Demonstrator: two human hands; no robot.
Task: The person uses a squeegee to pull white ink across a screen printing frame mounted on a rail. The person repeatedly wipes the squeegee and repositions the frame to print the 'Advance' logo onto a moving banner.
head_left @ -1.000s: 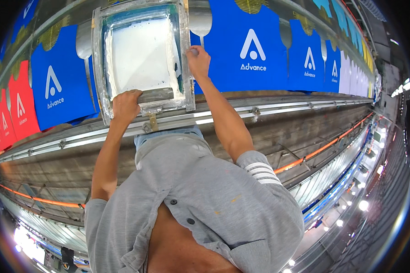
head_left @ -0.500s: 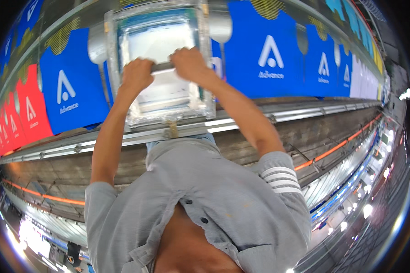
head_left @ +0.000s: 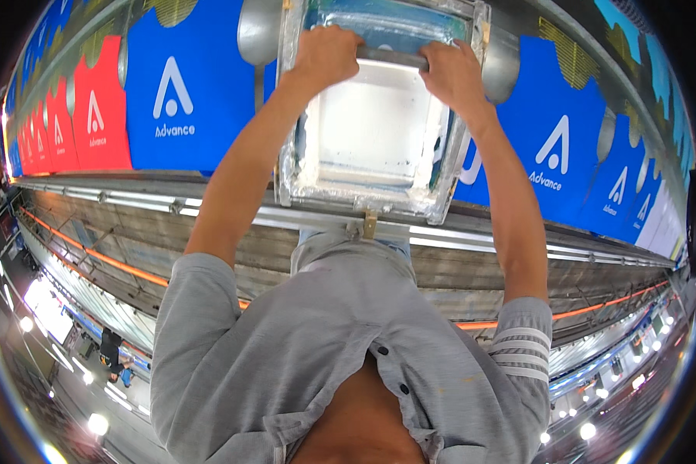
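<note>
A silkscreen frame (head_left: 317, 199) with a silvery, worn border lies over the long printing table before me. White ink (head_left: 371, 116) covers the middle of its mesh, and a blue-green band shows at the far end. Across the mesh lies a squeegee (head_left: 392, 56) with a grey bar handle. My left hand (head_left: 326, 58) is closed over its left end, my right hand (head_left: 452, 73) over its right end. Both arms reach forward. The squeegee's lower edge is hard to see, and the frame's far edge lies outside the view.
Blue shirt panels (head_left: 189, 85) with white prints lie on both sides, with red panels (head_left: 100, 100) farther left. A metal rail (head_left: 472, 237) runs along the table's near edge. Another person (head_left: 110, 348) is far off at lower left.
Both hands have pushed the squeegee from mid-screen toward the frame's far end. The view has turned, so the frame appears farther right; it stays between the same blue panels.
</note>
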